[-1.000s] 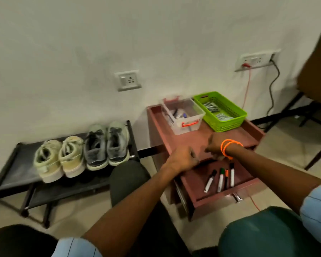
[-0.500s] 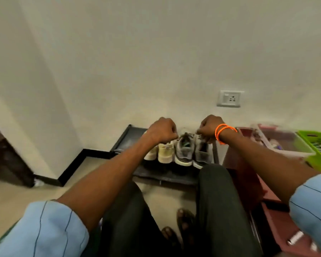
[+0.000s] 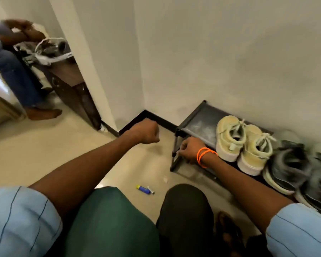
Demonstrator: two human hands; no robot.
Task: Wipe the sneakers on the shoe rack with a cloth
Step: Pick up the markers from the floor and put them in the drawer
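Gripping shoe rack (image 3: 196,129) corner, right hand (image 3: 188,150); left hand (image 3: 146,133) fisted, empty, over floor (image 3: 44,156).

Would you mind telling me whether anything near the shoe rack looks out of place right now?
Yes: a small blue and yellow tube lies loose on the floor, left of the shoe rack. The rack's top shelf also looks dusty beside the cream sneakers. No cloth is visible.

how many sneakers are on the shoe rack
4 in a row on the shoe rack: two pale yellow sneakers toward its left, two blurred grey sneakers at right. More may lie beyond the frame.
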